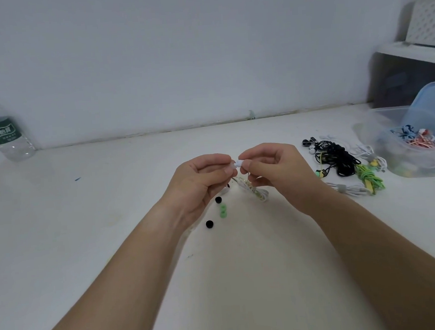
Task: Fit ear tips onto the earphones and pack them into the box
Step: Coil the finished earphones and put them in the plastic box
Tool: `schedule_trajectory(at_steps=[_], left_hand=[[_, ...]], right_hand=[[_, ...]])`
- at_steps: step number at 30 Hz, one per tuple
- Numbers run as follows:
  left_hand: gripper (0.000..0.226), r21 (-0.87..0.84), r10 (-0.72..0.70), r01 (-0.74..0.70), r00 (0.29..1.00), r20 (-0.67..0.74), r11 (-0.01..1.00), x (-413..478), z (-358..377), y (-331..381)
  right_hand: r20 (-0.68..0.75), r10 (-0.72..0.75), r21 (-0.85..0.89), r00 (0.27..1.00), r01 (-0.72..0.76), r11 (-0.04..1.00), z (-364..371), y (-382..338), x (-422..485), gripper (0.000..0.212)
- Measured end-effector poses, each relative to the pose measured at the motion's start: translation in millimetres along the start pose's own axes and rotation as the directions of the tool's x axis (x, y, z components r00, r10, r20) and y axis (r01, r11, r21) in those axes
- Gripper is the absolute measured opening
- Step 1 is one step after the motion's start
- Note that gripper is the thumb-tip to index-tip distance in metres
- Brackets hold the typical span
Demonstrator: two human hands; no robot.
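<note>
Pinching a small soft white ear tip (234,164) in left hand (202,184), gripping a glossy white plastic earbud (241,162) in right hand (270,168), pressed together above the matte white surface (112,223). Probably best: hold tip square to the nozzle, stretch rim on evenly. Below, bundled white cable (255,192). Near the left wrist, round rubbery black ear tips (209,224) and green ear tips (223,211). Far right, tangled earphones (339,161) beside clear plastic box (415,169).

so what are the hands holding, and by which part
The white earphone, at its bud end: the left hand and right hand each pinch it between thumb and fingertips. Its coiled cable droops below.
</note>
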State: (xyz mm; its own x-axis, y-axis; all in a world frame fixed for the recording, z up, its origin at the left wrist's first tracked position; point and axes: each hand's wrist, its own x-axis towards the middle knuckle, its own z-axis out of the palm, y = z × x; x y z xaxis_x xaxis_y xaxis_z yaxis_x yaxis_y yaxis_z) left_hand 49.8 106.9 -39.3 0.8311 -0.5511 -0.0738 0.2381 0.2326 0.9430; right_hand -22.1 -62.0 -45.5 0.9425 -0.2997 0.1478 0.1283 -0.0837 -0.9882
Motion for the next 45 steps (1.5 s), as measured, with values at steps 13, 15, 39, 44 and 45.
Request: schedule_trajectory(at_steps=[13, 15, 39, 44, 45], left_hand=[[0.014, 0.012, 0.007, -0.007, 1.000, 0.017, 1.000, -0.6, 0.1, 0.2], [0.013, 0.020, 0.006, -0.007, 1.000, 0.029, 1.000, -0.2, -0.7, -0.7], [0.022, -0.023, 0.001, 0.000, 0.997, 0.071, 1.000, -2.4, 3.4, 1.6], [0.012, 0.023, -0.002, 0.001, 0.999, 0.052, 1.000, -2.1, 1.7, -0.9], [0.012, 0.020, -0.001, 0.000, 0.999, 0.053, 1.000, -2.2, 1.9, -0.7]], right_hand=[[0.073, -0.012, 0.007, 0.997, 0.012, 1.000, -7.7, 3.1, 2.3, 0.011], [0.082, -0.022, 0.004, 0.996, 0.022, 1.000, -8.2, 3.5, 2.5, 0.011], [0.130, -0.086, 0.020, 0.988, 0.084, 0.996, -13.1, 2.2, 3.3, 0.011], [0.116, -0.142, -0.067, 0.983, 0.150, 0.986, -10.2, -2.3, -0.5, 0.008], [0.111, -0.140, -0.060, 0.984, 0.147, 0.987, -9.3, -2.4, -0.7, 0.008]])
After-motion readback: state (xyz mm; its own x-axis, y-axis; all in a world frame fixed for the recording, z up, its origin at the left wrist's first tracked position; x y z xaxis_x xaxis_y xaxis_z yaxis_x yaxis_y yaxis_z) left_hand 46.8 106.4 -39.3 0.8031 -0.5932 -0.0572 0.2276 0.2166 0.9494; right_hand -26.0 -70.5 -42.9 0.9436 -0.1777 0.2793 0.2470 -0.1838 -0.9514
